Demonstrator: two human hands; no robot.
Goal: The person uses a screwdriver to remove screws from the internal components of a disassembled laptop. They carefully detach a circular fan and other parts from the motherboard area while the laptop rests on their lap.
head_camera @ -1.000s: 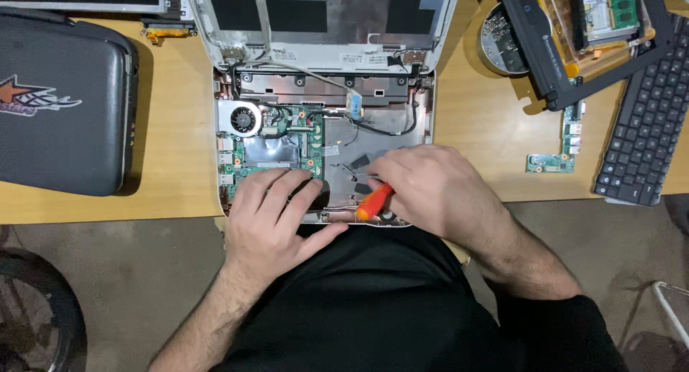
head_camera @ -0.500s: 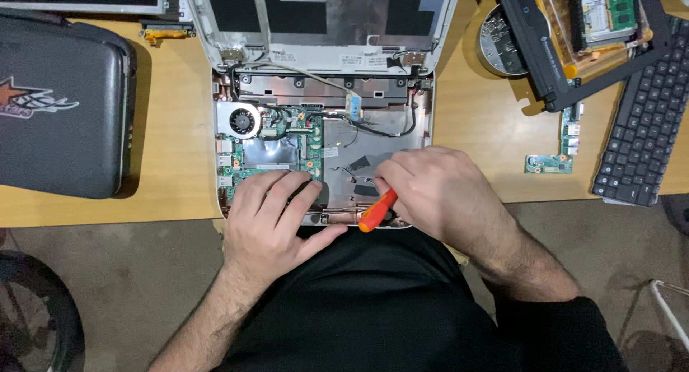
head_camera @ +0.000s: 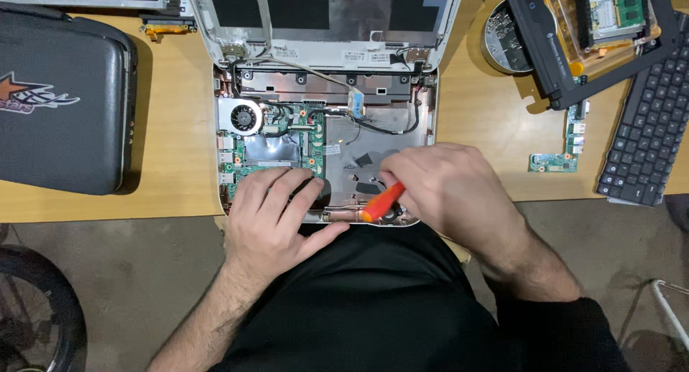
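An opened laptop base (head_camera: 423, 121) lies on the wooden desk in front of me, its green circuit board (head_camera: 276, 138) and round fan (head_camera: 242, 117) exposed. My left hand (head_camera: 276, 217) rests flat on the front left of the base, fingers spread over the board's near edge. My right hand (head_camera: 448, 189) grips a screwdriver with a red-orange handle (head_camera: 380, 202), held low over the front middle of the base. Its tip is hidden. The laptop's lid (head_camera: 326, 20) lies folded back beyond the base.
A dark grey zipped case (head_camera: 61, 99) lies on the left. At the right are a black keyboard (head_camera: 649, 138), a small green board (head_camera: 563, 146), a black frame with an orange tray (head_camera: 592, 34) and a round metal tin (head_camera: 502, 42). The desk edge runs under my wrists.
My right hand with the screwdriver has shifted slightly, the red handle dropping a little toward the front edge. My left hand has stayed in place.
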